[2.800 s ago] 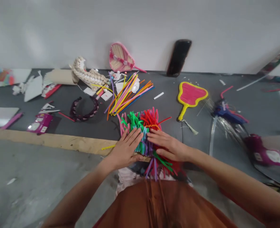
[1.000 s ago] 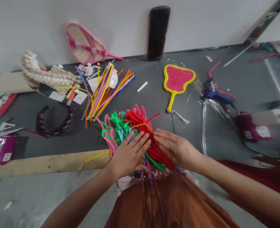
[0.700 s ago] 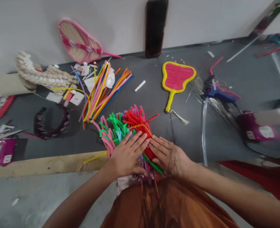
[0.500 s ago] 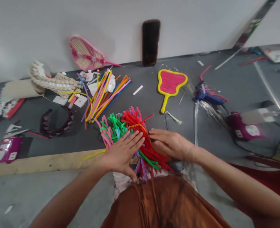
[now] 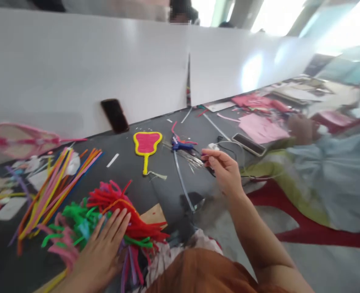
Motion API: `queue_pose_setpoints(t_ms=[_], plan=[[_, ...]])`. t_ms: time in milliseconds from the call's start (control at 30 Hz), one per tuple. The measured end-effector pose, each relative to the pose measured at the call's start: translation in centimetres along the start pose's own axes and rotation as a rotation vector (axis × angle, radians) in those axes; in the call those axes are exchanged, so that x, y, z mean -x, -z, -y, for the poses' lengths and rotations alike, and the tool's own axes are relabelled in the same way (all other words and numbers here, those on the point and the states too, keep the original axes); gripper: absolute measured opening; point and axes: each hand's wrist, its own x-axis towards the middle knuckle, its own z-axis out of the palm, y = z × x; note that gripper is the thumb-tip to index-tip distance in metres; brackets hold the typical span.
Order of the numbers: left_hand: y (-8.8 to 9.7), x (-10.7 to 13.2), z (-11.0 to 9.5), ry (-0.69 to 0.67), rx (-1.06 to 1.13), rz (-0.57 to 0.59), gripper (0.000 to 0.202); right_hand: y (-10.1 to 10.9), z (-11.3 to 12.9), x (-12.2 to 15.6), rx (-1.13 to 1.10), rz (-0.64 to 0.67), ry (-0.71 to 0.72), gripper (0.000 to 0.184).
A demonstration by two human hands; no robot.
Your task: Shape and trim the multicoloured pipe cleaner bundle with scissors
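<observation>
My left hand lies flat, fingers stretched out, on a tangled pile of bent pipe cleaners in red, green, pink and purple at the lower left. My right hand is lifted off the pile and hovers to the right, its fingers curled into a pinch near thin shiny strands and a dark cable. What it holds, if anything, is blurred. A blue glue gun lies just left of that hand. My orange garment fills the bottom edge.
A yellow-rimmed pink fan shape, a black phone leaning on the white wall, straight pipe cleaners and a pink racket shape lie on the grey mat. Right: another person's light-blue sleeve, a flat phone, pink paper.
The view has swung sharply right. My right hand left the pipe-cleaner pile and moved up and right toward the glue gun, closing its fingers. My left hand stays flat on the pile.
</observation>
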Motion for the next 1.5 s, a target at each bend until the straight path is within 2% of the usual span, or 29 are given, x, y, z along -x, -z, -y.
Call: queue_pose_setpoints(t_ms=[100, 167, 233, 333, 467, 700, 800, 933, 1000, 1100, 1200, 1367, 1500], plan=[[0.4, -0.5, 0.1, -0.034, -0.023, -0.062, 0.092, 3.3, 0.1, -0.6, -0.077, -0.15, -0.07, 0.021], [0.6, -0.9, 0.0, -0.041, -0.055, -0.08, 0.095, 4.7, 0.0, -0.7, -0.138, -0.206, -0.102, 0.02], [0.5, -1.3, -0.2, -0.029, -0.07, -0.095, 0.098, 5.4, -0.2, -0.7, -0.203, -0.239, -0.129, 0.02], [-0.1, -1.7, -0.6, -0.004, -0.063, -0.075, 0.098, 5.3, -0.6, -0.8, -0.269, -0.243, -0.154, 0.021], [-0.9, -1.5, -1.4, 0.049, -0.054, -0.022, 0.096, 3.9, -1.0, -1.3, -0.318, -0.194, -0.175, 0.021], [-0.2, -1.9, -3.7, 0.175, -0.174, 0.027, 0.063, -1.5, -1.4, -0.6, -0.351, 0.059, -0.216, 0.024], [0.3, -2.2, -4.6, 0.205, -0.198, 0.064, 0.065, -3.4, -1.2, 0.6, -0.313, 0.219, -0.216, 0.027], [1.1, -2.6, -5.2, 0.233, -0.183, 0.139, 0.069, -4.1, -1.5, 1.8, -0.262, 0.379, -0.212, 0.029], [1.5, -2.7, -5.3, 0.254, -0.173, 0.181, 0.07, -3.9, -2.1, 2.0, -0.155, 0.427, -0.177, 0.03], [1.7, -2.8, -5.5, 0.27, -0.155, 0.215, 0.073, -3.4, -3.5, 2.3, 0.309, 0.508, -0.026, 0.032], [1.6, -2.9, -5.6, 0.291, -0.126, 0.208, 0.074, -3.2, -5.0, 2.5, 0.705, 0.513, 0.068, 0.032], [1.2, -2.5, -5.6, 0.327, -0.071, 0.174, 0.076, -4.0, -6.3, 2.6, 0.942, 0.483, 0.025, 0.034], [1.0, -1.9, -6.1, 0.332, -0.061, 0.212, 0.086, -4.7, -6.4, 2.0, 1.051, 0.514, 0.018, 0.04]])
